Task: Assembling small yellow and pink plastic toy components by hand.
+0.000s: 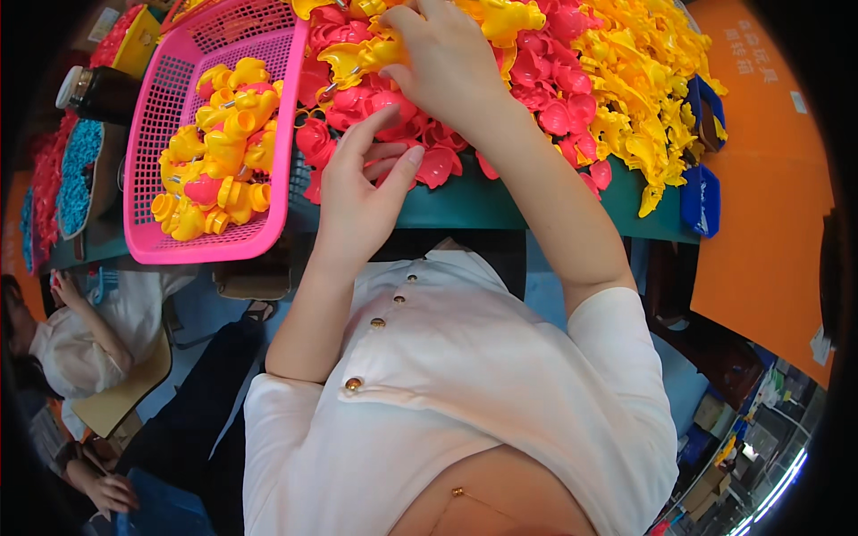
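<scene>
My left hand (365,192) hovers at the near edge of a heap of red cupped plastic parts (438,167). Its fingers are loosely bent and apart from the thumb, with nothing seen between them. Farther forward, my right hand (447,67) reaches over the heap, its thumb and forefinger spread beside a yellow plastic part (371,55). The top edge of the picture cuts off some of its fingers. Yellow shell-like parts (639,98) are piled to the right. At left, a pink plastic basket (293,125) holds several yellow-and-red assembled pieces (237,125), some with small metal pins.
Two small blue trays (702,201) sit at the right end of the green table (474,205), beside an orange surface (760,179). A dark jar (103,94) and a box of blue pieces (80,170) stand left of the basket. Other people (98,330) sit at lower left.
</scene>
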Tool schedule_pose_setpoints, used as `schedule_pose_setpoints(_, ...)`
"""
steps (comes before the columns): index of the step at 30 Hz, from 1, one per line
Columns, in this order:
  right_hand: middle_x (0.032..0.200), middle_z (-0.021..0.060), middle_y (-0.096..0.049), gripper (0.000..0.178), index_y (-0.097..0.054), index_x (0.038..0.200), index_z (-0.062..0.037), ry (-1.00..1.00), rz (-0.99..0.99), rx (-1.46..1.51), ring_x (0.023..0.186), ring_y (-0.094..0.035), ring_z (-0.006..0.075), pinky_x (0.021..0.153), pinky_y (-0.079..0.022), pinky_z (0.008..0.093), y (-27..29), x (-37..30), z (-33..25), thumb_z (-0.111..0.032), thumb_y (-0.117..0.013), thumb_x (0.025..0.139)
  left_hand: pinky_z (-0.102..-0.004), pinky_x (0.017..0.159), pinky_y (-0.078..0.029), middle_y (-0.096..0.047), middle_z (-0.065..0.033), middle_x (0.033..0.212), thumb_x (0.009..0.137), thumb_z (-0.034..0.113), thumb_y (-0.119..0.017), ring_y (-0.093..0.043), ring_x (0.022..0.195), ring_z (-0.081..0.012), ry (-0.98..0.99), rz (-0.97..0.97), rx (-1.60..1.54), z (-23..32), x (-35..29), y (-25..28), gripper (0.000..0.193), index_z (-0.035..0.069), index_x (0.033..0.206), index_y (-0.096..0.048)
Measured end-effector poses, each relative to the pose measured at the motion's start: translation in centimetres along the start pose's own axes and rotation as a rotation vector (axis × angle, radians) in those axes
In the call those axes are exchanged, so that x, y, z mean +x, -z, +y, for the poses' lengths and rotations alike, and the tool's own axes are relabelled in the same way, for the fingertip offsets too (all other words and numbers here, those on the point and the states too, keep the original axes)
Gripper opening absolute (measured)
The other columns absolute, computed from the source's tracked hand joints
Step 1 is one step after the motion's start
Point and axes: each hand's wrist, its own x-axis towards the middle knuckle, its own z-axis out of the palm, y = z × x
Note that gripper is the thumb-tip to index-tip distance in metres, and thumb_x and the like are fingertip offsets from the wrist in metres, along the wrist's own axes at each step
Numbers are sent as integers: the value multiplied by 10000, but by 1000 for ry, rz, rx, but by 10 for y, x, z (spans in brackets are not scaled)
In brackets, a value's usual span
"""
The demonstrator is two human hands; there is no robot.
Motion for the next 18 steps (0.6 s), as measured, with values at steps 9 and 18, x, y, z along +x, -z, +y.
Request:
schedule_pose_setpoints(9, 1012, 86, -617, 300, -646, 1039, -50, -108, -208, 678, 956, -607, 212, 820, -493, 301, -17, -28, 23, -108, -705, 751, -272, 821, -510, -543, -113, 1142, 842, 45, -628, -606, 973, -166, 10, -17, -91, -10, 10, 5, 403, -48, 1210, -492)
schedule_pose_setpoints(18, 959, 82, -661, 311, -684, 973, -55, 220, -143, 171, 905, -623, 208, 780, -488, 335, -31, -20, 3, -252, -731, 738, -261, 820, -498, -568, -86, 1080, 848, 41, -619, -618, 942, -155, -54, -43, 84, -17, 13, 6, 192, -67, 1006, -614)
